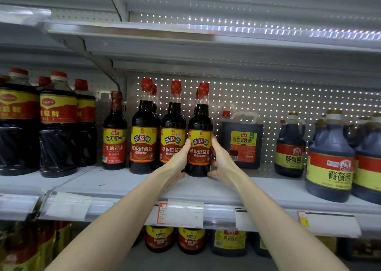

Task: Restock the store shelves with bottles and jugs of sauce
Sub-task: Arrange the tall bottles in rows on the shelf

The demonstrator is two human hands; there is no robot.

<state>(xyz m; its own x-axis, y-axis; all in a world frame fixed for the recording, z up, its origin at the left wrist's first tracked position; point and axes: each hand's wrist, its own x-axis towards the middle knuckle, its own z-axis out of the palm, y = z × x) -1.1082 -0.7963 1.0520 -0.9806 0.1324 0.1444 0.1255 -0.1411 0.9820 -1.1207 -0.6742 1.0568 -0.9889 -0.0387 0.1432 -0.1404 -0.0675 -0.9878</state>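
On the shelf (123,185), sauce bottle (201,126) upright between left hand (179,160) and right hand (221,161), both tight around it.

Perforated back panel (257,99), light dots through holes. Diagonal bracket (97,61) upper left. Clear tag strip (68,205) low; red-edged tag (162,213) centre, yellow tag (303,219) right.

Soy sauce bottle (199,134) in the middle: near-black sauce, red cap, yellow + red label w/ blue/red/green tiles. Square jug (242,140) is dark brown, red cap, yellow-green-red label. Back panel (268,97) is grey w/ rows of white-lit dots.
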